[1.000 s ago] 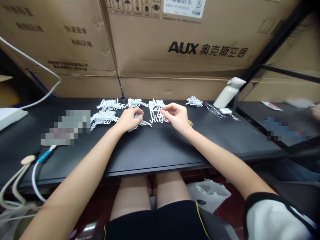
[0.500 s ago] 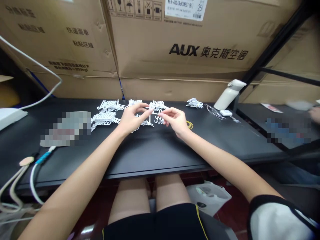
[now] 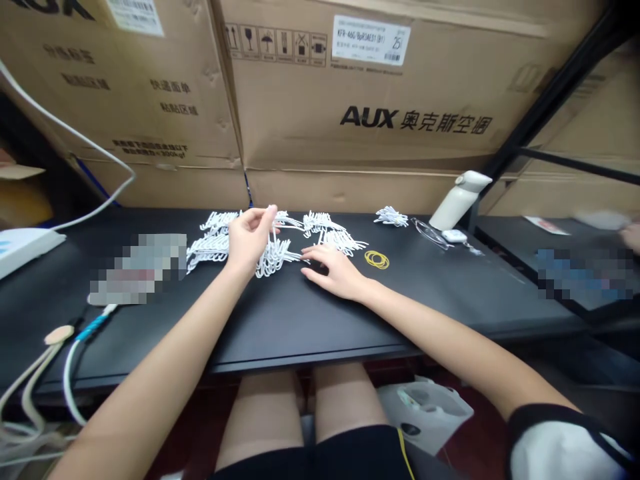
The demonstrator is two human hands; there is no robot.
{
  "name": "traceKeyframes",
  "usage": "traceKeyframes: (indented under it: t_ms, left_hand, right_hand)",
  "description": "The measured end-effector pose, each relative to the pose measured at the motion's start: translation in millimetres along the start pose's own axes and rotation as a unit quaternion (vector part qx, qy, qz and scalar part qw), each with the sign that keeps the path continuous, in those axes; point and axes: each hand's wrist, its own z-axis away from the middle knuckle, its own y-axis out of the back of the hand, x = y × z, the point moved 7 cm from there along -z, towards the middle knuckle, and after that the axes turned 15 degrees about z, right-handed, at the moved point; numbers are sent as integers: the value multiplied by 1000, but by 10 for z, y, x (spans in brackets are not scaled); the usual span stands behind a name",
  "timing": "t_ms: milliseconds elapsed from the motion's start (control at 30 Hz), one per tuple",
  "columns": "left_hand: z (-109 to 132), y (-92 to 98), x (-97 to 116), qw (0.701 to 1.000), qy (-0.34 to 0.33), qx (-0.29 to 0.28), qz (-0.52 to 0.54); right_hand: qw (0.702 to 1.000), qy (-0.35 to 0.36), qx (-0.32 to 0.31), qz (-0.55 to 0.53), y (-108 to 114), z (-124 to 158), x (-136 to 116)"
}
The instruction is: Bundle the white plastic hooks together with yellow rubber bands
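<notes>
Several bundles of small white plastic hooks (image 3: 215, 240) lie in a row on the black table (image 3: 300, 307). My left hand (image 3: 250, 240) hovers over them, its fingers pinched on a white hook piece at the top near the bundle in the middle (image 3: 275, 257). Just right of that bundle, my right hand (image 3: 333, 270) lies on the table with fingers stretched out flat and nothing in it. More hook bundles (image 3: 340, 240) sit just beyond its fingertips.
Yellow rubber bands (image 3: 376, 259) lie right of my right hand. A small hook bundle (image 3: 391, 216), a pair of glasses (image 3: 427, 230), a white bottle (image 3: 457, 193) and a small white device (image 3: 454, 235) stand at the back right. Large cardboard boxes (image 3: 360, 107) wall the back. Cables (image 3: 65, 360) hang at the left edge.
Both hands held a white hook strip between them; the right hand has let go and dropped flat onto the table, while the left hand moved left above the bundles. The camera tilted slightly.
</notes>
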Motion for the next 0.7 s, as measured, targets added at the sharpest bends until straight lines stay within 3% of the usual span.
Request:
traceKeyframes:
  t_ms: [133, 267, 367, 467, 700]
  left_hand:
    - [-13, -24, -129, 999, 46, -27, 6]
    - [33, -88, -220, 991, 121, -63, 7]
    - [93, -173, -229, 980, 156, -125, -23]
    - [136, -233, -220, 970, 160, -173, -60]
    - [154, -272, -222, 966, 151, -197, -66]
  right_hand:
    - [999, 38, -28, 24, -82, 1, -38]
    - [1000, -9, -16, -18, -53, -14, 1]
    - [998, -38, -4, -47, -37, -20, 44]
    - [996, -54, -3, -70, -61, -24, 84]
    - [996, -75, -4, -54, -63, -18, 89]
